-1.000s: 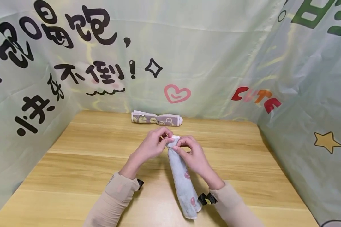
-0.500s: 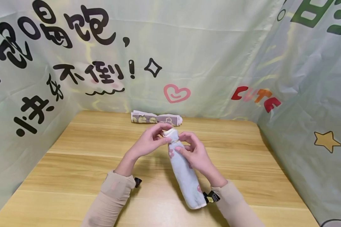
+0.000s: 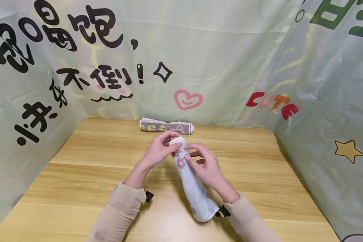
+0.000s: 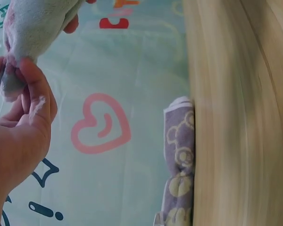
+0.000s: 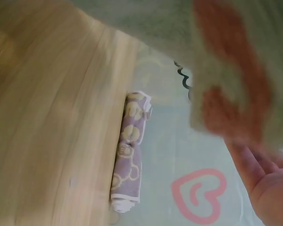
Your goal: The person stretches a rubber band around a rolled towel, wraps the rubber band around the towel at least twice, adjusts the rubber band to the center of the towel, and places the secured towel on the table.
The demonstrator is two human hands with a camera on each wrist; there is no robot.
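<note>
Above mid-worktop (image 3: 87, 174), left hand (image 3: 160, 153) pinched the rolled towel's (image 3: 193, 188) top end, right hand (image 3: 207, 168) gripped its body (roll could unravel if pinch slipped).

Rolled towels: two, one pale blue (image 3: 193, 183) held near centre, one purple (image 3: 166, 126) far centre, possibly a pair; hands: two; table (image 3: 78, 174): one.

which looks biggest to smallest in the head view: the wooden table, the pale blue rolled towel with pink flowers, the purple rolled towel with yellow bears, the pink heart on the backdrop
1. Wooden table.
2. Pale blue rolled towel, held by both hands, nearer the camera.
3. Purple rolled towel, at the far table edge, so farther off.
4. Pink heart, clearly smallest.
</note>
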